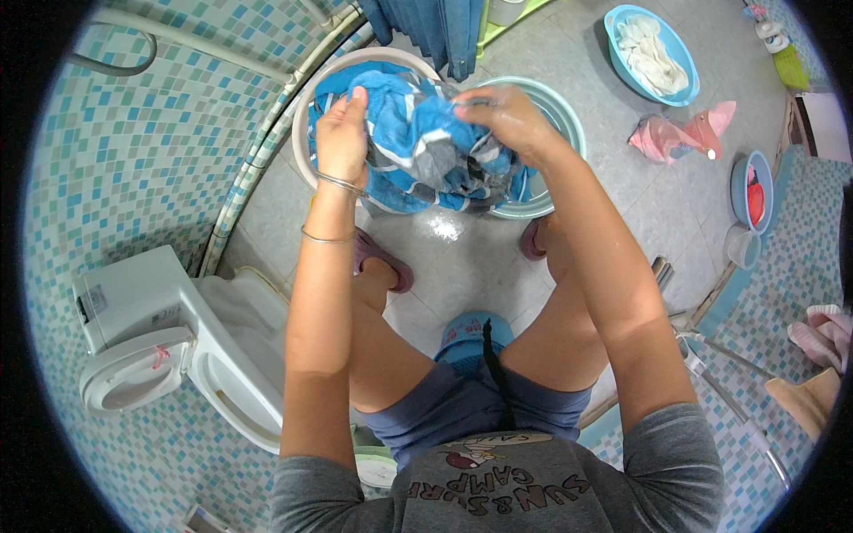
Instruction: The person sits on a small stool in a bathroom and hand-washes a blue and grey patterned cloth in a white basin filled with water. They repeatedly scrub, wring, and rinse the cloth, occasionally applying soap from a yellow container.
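Note:
A wet blue, grey and white cloth point(409, 124), perhaps a towel or a garment, is bunched between my hands. It spreads over a pale pink basin point(304, 124) on the left and hangs across to a light green basin point(569, 115) on the right. My left hand point(341, 140) is closed on the cloth's left part, thumb up. At the upper right of the bundle, my right hand point(514, 120) pinches blue fabric. The right basin appears to hold water; most of the left one's inside is covered by cloth.
A toilet point(222, 373) stands at lower left. At upper right are a blue basin point(684, 89) with white cloth and a pink plastic bag point(662, 138). Farther right sits a small blue basin point(739, 191) with something red. A blue curtain point(426, 31) hangs behind the basins.

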`<state>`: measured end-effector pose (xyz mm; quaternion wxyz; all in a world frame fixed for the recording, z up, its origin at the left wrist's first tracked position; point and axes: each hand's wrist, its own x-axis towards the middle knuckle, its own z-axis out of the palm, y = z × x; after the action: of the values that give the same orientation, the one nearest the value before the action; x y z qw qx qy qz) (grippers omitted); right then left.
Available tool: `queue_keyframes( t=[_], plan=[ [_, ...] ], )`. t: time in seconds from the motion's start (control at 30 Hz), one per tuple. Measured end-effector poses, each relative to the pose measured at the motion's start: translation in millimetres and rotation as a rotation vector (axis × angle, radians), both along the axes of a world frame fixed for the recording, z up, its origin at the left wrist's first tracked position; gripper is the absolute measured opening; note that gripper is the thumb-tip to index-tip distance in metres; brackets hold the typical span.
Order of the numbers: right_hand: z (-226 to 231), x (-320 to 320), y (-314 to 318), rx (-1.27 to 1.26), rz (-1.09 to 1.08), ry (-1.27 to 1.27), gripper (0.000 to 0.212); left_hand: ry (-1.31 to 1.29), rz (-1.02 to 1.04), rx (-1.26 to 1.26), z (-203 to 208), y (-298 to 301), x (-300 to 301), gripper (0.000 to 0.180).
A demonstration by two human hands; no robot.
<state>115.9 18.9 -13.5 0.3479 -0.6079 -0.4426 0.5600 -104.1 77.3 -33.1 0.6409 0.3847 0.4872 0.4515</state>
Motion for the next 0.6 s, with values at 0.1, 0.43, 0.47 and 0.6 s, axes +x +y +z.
queue_keyframes(
  t=[0.1, 0.43, 0.47, 0.6],
  plan=[
    [-8, 15, 7, 0.021, -0.485, 0.194, 0.024, 0.016, 0.142, -0.047, 16, 4, -4, 0.023],
    [-16, 33, 8, 0.221, -0.335, -0.275, 0.038, -0.35, -0.137, -0.109, 34, -3, -12, 0.027],
    [-9, 24, 7, 0.308, -0.255, -0.362, 0.046, -0.36, -0.178, -0.106, 28, -5, -14, 0.03],
    [-20, 4, -4, 0.308, -0.001, -0.586, 0.059, -0.362, -0.265, -0.115, 32, -19, 0, 0.032]
  ],
)
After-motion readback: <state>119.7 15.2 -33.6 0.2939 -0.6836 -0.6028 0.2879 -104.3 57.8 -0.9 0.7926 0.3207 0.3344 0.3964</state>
